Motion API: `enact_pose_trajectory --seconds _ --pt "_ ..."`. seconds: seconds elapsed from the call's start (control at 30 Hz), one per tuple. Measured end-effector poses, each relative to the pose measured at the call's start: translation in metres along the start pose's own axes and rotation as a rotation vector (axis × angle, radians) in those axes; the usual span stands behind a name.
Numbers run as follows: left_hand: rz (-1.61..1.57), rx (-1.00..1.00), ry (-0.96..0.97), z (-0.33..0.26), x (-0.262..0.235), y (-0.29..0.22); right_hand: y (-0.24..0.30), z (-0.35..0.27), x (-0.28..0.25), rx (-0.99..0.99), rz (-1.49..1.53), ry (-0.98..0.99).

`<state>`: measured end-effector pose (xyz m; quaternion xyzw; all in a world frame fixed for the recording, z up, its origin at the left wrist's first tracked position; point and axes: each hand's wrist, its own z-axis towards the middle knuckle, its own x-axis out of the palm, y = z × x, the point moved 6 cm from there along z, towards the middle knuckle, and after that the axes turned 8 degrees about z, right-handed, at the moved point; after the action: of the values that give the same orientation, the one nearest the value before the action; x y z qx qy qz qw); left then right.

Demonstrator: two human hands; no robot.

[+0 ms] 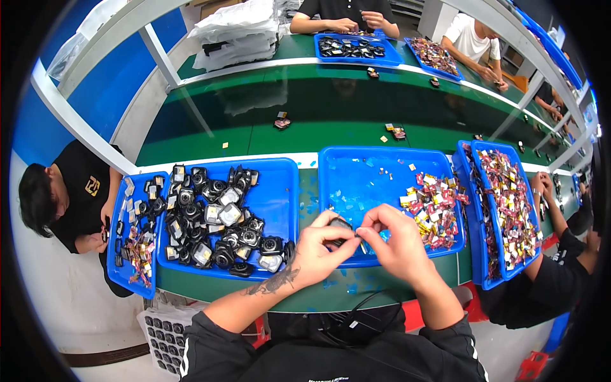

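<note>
Person at a green bench, both hands raised over the near edge of the centre blue tray [356, 167]. L. hand [316, 249] is curled, fingers closed round a small black camera module [340, 228], held just above the tray's front rim. R. hand [396, 240] is pinched at thumb and forefinger on a tiny part [360, 238] right against the module; what the part is, too small to tell. Hands touch at the fingertips.

Centre tray: mostly bare blue floor w/ scraps of light film, plus a heap of small red-yellow-white packets [434, 207] in its right half, near the r. hand.

Left tray [280, 184]: pile of black camera units [219, 219], some lens-up, some showing pale backs; just beside the l. forearm.

Far right: two overlapping blue trays [503, 210] full of the same coloured packets.

Others: co-worker in black [70, 197] at the left w/ a smaller tray [130, 267]; two more persons across the bench [347, 13] behind blue trays; another's arm at the right [554, 210]. Loose units lie on the green belt [305, 108].
</note>
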<state>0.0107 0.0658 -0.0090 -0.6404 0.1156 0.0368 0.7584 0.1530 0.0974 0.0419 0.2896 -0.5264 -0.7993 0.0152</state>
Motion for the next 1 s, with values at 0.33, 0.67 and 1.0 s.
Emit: enact_pose_trajectory --seconds 0.33,0.67,1.0 --pt "-0.12 -0.094 -0.005 0.003 0.0 0.013 -0.044 -0.009 -0.014 0.134 0.112 -0.19" --pt "0.097 0.025 -0.044 0.002 -0.005 -0.003 -0.015 -0.007 0.004 0.026 0.087 -0.005" --pt "-0.071 -0.096 -0.019 0.003 -0.006 0.013 0.003 -0.015 0.009 -0.321 -0.384 0.01"
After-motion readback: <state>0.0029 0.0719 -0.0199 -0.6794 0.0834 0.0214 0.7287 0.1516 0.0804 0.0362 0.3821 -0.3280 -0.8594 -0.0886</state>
